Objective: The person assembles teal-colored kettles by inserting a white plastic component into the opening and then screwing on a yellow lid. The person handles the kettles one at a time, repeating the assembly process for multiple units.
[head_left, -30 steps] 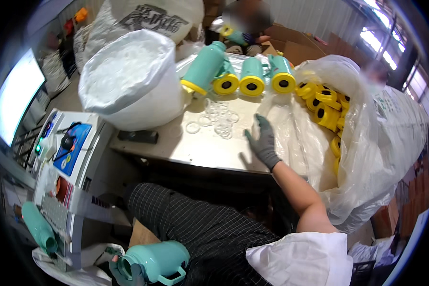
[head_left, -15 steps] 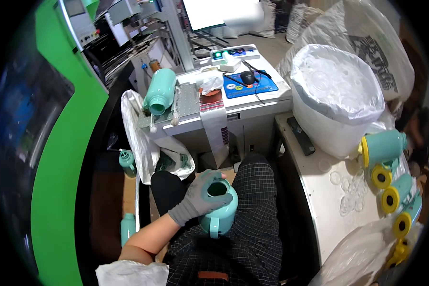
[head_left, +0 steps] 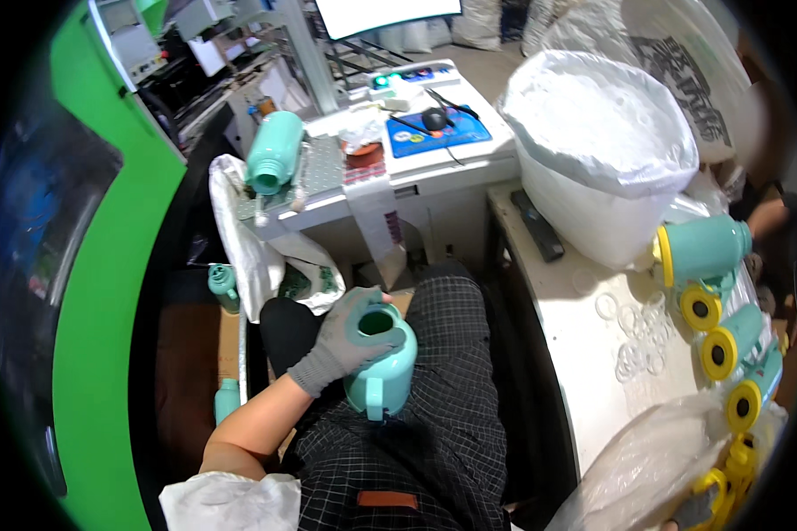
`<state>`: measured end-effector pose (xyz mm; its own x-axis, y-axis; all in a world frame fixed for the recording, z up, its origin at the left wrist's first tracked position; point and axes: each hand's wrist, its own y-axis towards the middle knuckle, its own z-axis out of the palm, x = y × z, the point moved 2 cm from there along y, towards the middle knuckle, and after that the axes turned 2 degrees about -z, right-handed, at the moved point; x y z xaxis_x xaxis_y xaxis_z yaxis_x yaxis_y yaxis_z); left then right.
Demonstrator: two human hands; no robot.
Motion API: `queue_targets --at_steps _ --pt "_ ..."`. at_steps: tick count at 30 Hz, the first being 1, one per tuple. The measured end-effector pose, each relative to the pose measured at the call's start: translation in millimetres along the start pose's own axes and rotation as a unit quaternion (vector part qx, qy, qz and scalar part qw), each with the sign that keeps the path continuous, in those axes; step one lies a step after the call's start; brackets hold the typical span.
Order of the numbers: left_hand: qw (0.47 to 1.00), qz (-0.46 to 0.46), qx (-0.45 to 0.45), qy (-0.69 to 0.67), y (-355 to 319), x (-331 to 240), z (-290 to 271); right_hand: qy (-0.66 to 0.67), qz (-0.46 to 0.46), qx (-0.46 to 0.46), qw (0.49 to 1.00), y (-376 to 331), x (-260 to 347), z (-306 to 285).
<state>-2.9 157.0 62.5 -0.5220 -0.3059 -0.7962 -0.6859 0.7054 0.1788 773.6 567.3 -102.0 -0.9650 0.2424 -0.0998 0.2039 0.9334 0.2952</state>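
Observation:
A shiny mint-green jug [head_left: 381, 380] with a loop handle facing me stands between my thighs, its round mouth uncovered. My left hand [head_left: 350, 341], in a grey glove, wraps round its neck and shoulder, thumb on the near side. At the lower right rim, my right hand [head_left: 695, 507], dark-gloved and only partly visible, grips a yellow plastic part [head_left: 714, 485] beside several similar yellow pieces. Just above them lie mint-green bottles [head_left: 740, 329] with yellow ring-shaped ends, on their sides.
Clear rings [head_left: 633, 341] lie scattered on the right-hand bench [head_left: 558, 332], below a white bag-lined bin [head_left: 584, 199]. Ahead, a mint-green bottle [head_left: 274, 150] rests on a machine table [head_left: 491, 157]. Green machine housing [head_left: 106, 292] curves along the left. Another person's arm [head_left: 766, 217] shows far right.
The view has shifted, moving the scene up and left. My left hand keeps its hold on the jug. At the lower right, my right hand shows more plainly by the yellow parts.

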Motion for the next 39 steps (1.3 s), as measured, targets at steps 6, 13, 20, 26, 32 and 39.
queue_targets --at_steps 6,13,20,26,32,39 --pt "0.988 -0.002 0.041 0.148 -3.2 -18.4 -26.4 0.005 -0.153 -0.134 0.979 -65.9 90.6 -106.4" --pt "0.956 0.114 0.07 0.263 1.2 -19.9 -46.7 0.853 -0.069 0.249 0.453 -172.9 325.4 -157.3" --pt "0.958 -0.123 -0.221 -0.133 -44.3 64.6 -96.9 0.642 -0.234 0.189 0.705 -314.3 486.4 -112.2" --pt "0.78 -0.248 -0.173 -0.548 -82.0 142.2 -54.0 0.534 -0.491 0.061 0.686 -340.9 476.0 -200.0" --pt "0.811 -0.283 -0.131 -0.495 -73.5 144.0 -11.4 0.735 -0.089 0.351 0.573 -298.8 498.4 -175.0" --pt "0.677 -0.284 -0.028 -0.678 -86.3 152.8 1.8 0.702 -0.483 0.106 0.513 -299.5 516.7 -297.5"
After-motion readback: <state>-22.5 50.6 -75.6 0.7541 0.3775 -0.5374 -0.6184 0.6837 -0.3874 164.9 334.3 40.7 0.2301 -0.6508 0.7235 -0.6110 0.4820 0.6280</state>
